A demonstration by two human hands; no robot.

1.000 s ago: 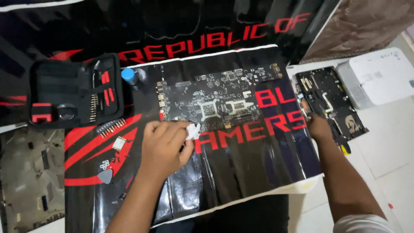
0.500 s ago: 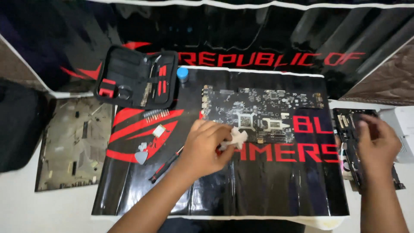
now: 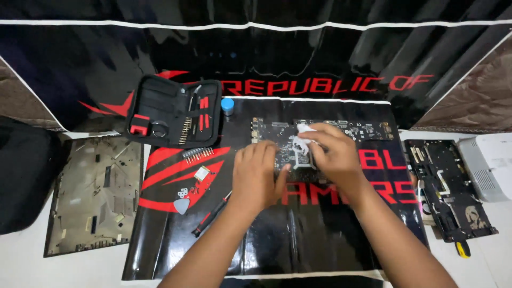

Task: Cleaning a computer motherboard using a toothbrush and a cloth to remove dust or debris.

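- Circuit board (image 3: pixel 341 133): lies flat on the black-and-red mat (image 3: pixel 176 176), mid-table, partly covered by both hands.
- Right hand (image 3: pixel 333 157): half a second ago over the heatsink part (image 3: pixel 453 186) at the far right; now on the board, fingers pinching a white wipe (image 3: pixel 304 136) against its centre. Cleaning looks under way.
- Left hand (image 3: pixel 258 173): then held the wipe; now lies flat at the board's near edge, fingers pressed together, steadying it.
- Tool case (image 3: pixel 170 112): open, upper left.
- Small blue-capped jar (image 3: pixel 228 106): just beside the case.
- Screwdriver (image 3: pixel 210 216), pick (image 3: pixel 181 205): on the mat, left.
- Laptop cover (image 3: pixel 93 194): off the mat, far left.
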